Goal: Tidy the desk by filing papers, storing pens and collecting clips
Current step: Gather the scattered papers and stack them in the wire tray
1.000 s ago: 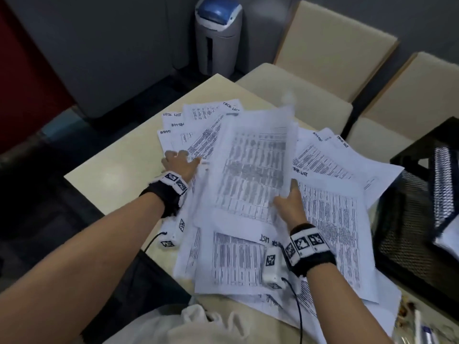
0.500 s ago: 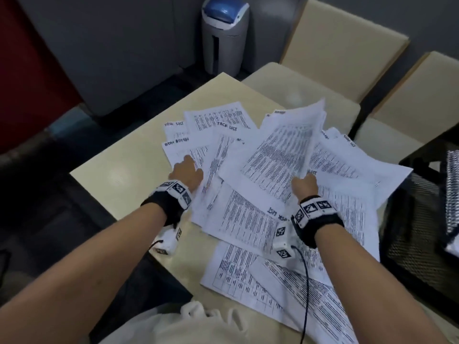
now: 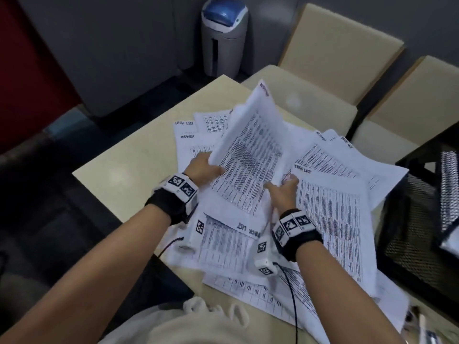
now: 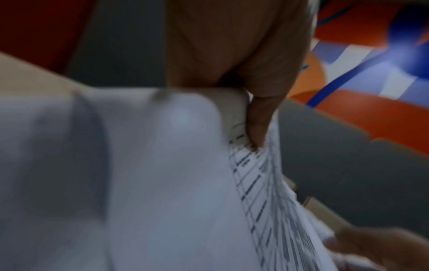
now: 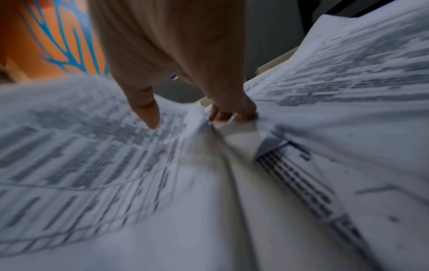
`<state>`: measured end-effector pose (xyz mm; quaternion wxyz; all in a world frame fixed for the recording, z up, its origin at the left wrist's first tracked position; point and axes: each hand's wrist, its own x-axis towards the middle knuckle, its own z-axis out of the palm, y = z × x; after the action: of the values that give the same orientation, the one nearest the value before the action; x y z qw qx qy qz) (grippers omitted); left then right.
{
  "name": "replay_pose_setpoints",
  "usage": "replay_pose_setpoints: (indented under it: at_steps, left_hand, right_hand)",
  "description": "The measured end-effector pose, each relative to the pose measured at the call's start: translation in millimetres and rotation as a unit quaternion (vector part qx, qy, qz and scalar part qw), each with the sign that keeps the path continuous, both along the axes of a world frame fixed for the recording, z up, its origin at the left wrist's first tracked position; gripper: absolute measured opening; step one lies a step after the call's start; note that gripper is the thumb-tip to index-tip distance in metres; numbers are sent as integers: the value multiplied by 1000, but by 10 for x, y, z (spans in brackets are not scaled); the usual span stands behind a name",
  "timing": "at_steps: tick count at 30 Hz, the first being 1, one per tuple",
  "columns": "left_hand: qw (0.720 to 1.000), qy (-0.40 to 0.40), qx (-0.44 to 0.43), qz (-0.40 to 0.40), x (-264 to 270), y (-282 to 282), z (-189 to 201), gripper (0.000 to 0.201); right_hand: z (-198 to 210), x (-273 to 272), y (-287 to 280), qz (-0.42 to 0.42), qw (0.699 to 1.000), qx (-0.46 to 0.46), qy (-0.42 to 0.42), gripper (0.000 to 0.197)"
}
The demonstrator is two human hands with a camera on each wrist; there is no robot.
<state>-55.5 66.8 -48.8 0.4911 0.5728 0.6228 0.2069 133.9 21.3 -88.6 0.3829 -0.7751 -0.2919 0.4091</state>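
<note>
Left hand [image 3: 202,167] now grips the left edge of the raised bundle of white printed sheets [image 3: 250,155], thumb on top, fingers under; half a second ago it lay flat on the loose white printed papers [image 3: 332,219] spread over the beige desk [image 3: 129,170]. The bundle has tipped up steeper, far corner lifted toward the cream padded chairs [image 3: 340,53] beyond the desk. Right hand [image 3: 282,192] pinches the bundle's near right edge, thumb pressed on the print, fingers curled behind. So both hands now share one bundle: gathering is underway, filing not started. Most sheets still lie fanned on the desk, near and right. Black mesh file tray [image 3: 422,219] sits at the right edge, probably the target. Pens and clips at the near right corner are too blurred to tell.
</note>
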Motion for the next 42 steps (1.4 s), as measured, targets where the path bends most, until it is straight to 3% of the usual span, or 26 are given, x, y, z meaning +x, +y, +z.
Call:
replay_pose_setpoints:
  at_steps: [2,4,5,8,10,12,15,17,19,21,24,26,29,31,33,34,36,37,39,40,41,42]
  left_hand:
    - [997,-48,39,-41,-80,-55,303,11]
    - [990,-89,91,-62,-95,-86,615,18]
    - [984,-116,121,-54,-79,-91,754,19]
    - [951,-236,201,-15,39,-128,1142,14]
    - [921,-298,251,-23,110,-160,1353,21]
    - [903,-328,276,-28,158,-177,1446,29]
    - [904,-339,258,-12,200,-206,1380,58]
    - [898,-361,252,-3,232,-234,1284,78]
    - [886,-361,292,14,288,-276,1213,75]
    - [876,-301,375,31,339,-286,1164,58]
    - [865,-202,457,32,338,-304,1078,34]
    - [883,-209,418,47,302,-268,917,33]
    - [945,-260,196,8,307,-256,600,57]
    - [980,-161,107,-44,311,-321,409,64]
    - [989,-84,108,-59,316,-370,312,58]
    - [988,-71,121,-59,322,-378,338,47]
    - [979,-6,189,-71,363,-363,515,18]
    - [966,55,236,-88,400,-340,639,6]
    - [932,119,315,-131,497,-291,897,11]
    - [914,137,348,-158,550,-298,1033,15]
    - [894,161,378,-180,606,-317,1135,17]
    - [877,184,404,-185,645,-339,1195,15]
  right_hand:
    - [190,57,-94,-29,994,48,94,48]
    - [539,86,-163,-56,968,145,195,11]
    - [734,110,-182,-65,958,191,203,17]
    - [1347,163,-256,-80,940,312,107,23]
    - [1695,218,-336,-81,914,396,39,21]
    - [1828,283,-407,-81,896,435,27,15]
    - [1767,268,-551,-89,892,442,21,58]
    - [1692,208,-648,-103,886,451,-10,73]
    - [1623,174,-699,-99,876,464,-87,74]
    - [1612,136,-711,-59,871,441,-206,70]
    - [1551,116,-689,-2,875,368,-314,47]
    - [1432,104,-665,-21,889,368,-273,52]
    - [1309,56,-705,-76,935,336,-77,66]
    - [1264,50,-714,-71,956,284,-22,62]
    - [1292,49,-742,-75,952,294,-47,59]
    - [1344,60,-753,-86,940,312,-103,63]
    - [1469,82,-735,-89,892,323,-303,75]
    - [1517,70,-719,-66,850,315,-418,80]
    - [1564,38,-671,5,730,292,-618,80]
    - [1592,13,-648,48,686,270,-674,73]
    - [1611,4,-629,87,671,237,-697,60]
    - [1626,9,-613,118,686,198,-690,44]
